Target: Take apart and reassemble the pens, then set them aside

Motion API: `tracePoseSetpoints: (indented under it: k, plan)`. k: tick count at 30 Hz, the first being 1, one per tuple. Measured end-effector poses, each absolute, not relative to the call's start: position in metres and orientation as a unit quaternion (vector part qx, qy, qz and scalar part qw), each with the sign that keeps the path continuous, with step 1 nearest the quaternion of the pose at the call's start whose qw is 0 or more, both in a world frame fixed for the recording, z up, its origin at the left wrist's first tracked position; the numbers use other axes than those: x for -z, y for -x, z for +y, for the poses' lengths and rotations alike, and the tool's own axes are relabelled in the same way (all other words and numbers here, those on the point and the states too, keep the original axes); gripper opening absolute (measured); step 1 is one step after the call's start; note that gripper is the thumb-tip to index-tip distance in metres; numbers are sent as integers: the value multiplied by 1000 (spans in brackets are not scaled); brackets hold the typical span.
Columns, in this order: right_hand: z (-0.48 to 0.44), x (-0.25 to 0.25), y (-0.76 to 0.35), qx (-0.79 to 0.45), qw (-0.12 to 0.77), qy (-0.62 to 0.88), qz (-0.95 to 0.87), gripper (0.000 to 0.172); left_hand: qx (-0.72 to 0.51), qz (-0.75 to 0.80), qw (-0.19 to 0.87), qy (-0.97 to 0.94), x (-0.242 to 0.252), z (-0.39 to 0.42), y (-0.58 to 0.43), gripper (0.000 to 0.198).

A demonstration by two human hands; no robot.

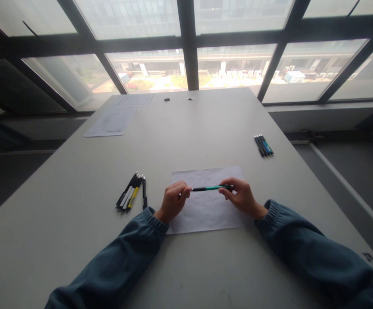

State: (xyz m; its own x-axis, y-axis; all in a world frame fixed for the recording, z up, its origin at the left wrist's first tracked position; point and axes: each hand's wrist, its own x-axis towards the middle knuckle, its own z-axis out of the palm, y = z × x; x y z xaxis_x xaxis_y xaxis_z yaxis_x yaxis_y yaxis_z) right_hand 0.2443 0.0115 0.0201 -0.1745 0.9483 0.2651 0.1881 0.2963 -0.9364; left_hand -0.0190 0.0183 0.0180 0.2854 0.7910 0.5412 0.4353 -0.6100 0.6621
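A green and black pen (207,188) lies level between my two hands, above a sheet of white paper (209,219). My left hand (173,198) is closed at the pen's tip end, thumb and finger pinched there. The other end, with the clip, sits between the thumb and fingers of my right hand (240,195). Faint marks show on the paper. Left of my left hand is a bunch of black, white and yellow pens (128,193). One black pen (144,191) lies just apart from that bunch.
Several black, blue and green pens (264,146) lie in a row at the right of the white table (202,128). Printed sheets (111,120) are at the far left. Two round holes are near the back edge, before the windows (144,68).
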Motion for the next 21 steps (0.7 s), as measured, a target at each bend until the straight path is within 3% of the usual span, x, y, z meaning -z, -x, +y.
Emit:
tracePoseSetpoints:
  k: [6,9,13,21]
  plan:
    - [11,-21,-246,-361,487,450,-656,30,-471,400,219,-755,-22,19,18,43]
    - [12,-22,-246,-353,489,459,-652,28,-485,386,194,-761,-24,20,16,31]
    - [12,-22,-246,-362,496,454,-646,26,-489,362,143,-781,-26,20,16,32]
    - [13,-21,-246,-366,495,455,-643,26,-492,353,142,-783,-30,19,15,8]
